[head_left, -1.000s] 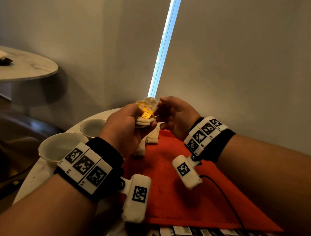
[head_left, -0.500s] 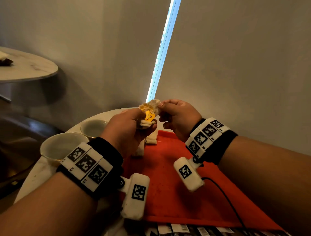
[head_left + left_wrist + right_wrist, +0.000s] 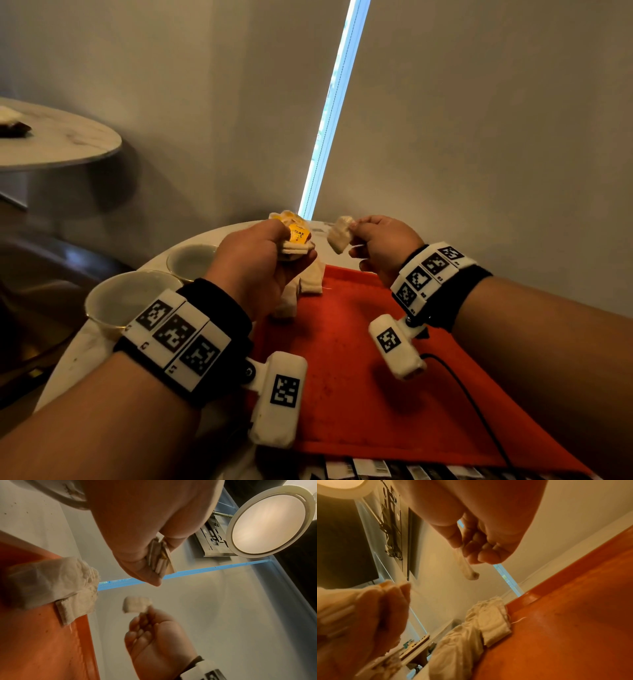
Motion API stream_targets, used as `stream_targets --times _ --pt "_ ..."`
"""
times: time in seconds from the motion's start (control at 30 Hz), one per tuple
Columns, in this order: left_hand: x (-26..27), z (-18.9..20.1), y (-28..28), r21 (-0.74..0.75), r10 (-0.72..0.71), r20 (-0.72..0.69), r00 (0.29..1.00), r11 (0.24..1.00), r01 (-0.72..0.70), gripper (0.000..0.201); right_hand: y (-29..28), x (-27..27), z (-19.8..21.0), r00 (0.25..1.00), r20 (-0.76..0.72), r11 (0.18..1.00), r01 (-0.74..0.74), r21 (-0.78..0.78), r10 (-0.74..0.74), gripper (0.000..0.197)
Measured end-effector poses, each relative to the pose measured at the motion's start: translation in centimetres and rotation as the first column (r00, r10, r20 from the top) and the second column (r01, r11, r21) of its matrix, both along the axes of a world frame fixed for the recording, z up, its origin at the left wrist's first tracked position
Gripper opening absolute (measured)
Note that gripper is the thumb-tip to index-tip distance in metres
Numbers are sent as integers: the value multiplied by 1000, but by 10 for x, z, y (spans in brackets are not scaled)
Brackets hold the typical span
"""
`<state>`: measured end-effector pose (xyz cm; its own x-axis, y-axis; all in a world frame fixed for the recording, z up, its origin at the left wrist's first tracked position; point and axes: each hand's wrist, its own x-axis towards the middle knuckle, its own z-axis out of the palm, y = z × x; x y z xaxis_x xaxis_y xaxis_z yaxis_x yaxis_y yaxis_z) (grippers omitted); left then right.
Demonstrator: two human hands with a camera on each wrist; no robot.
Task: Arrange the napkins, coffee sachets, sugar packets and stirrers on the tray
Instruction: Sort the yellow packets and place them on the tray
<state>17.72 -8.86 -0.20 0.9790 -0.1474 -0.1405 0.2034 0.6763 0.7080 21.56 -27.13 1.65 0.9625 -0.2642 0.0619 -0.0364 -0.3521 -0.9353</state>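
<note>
In the head view, a small bundle of flat packets (image 3: 293, 241), pale paper with one yellow printed sachet on top, is clutched in the left hand (image 3: 255, 263), the fingers curled round it above the far left corner of the red tray (image 3: 359, 377). A single soft, cream-coloured packet (image 3: 339, 233) is pinched at its top edge by the right hand (image 3: 383, 248), raised near the bundle but apart from it. Two crumpled cloth-like napkins (image 3: 301, 287) are seen lying at the tray's far left edge, partly hidden by the left hand. Two round, pale cups (image 3: 130, 301) are set on the marble-patterned table (image 3: 78, 356) to the left of the tray, and a row of flat printed sachets (image 3: 370, 469) is lined along the tray's near edge. In the left wrist view, the bundle (image 3: 160, 559) is shown edge-on as thin stacked layers clamped between thumb and fingers of the left hand (image 3: 154, 527); the single packet (image 3: 135, 604), blurred, is held by the right hand (image 3: 154, 639) below it, and the frayed, wrinkled napkins (image 3: 53, 582) are draped over the smooth tray rim (image 3: 42, 649). In the right wrist view, the single packet (image 3: 465, 566) appears as a narrow hanging strip pinched by the right hand (image 3: 481, 527), with the napkins (image 3: 479, 626) against the glossy tray (image 3: 565, 628).
</note>
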Motion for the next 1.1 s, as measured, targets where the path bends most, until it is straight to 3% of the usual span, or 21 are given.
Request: stream_targets --times 0.2,0.37,0.5,0.67,0.87,1.0,1.1 --pt "2 1 2 -34 41 16 999 999 -40 33 4 0 -13 937 -324 936 -226 -270 132 9" --pt "4 1 2 -57 61 21 998 997 -59 34 12 -1 -17 883 -437 893 -326 -311 171 6" --pt "4 1 2 -47 53 22 998 998 -52 33 18 6 -22 891 -438 884 -294 -364 116 10" --pt "7 0 3 -54 48 20 999 997 -47 32 24 15 -30 919 -383 964 -177 -196 91 10" --pt "8 -1 3 -59 43 20 999 997 -42 31 33 14 -31 907 -412 988 -128 -86 82 14" --pt "8 -1 3 -56 28 17 999 998 -27 31 26 15 -28 948 -317 973 -88 -215 16 17" --pt "8 -2 2 -59 20 20 1000 998 -19 32 28 7 -27 903 -402 983 -181 -28 155 22"
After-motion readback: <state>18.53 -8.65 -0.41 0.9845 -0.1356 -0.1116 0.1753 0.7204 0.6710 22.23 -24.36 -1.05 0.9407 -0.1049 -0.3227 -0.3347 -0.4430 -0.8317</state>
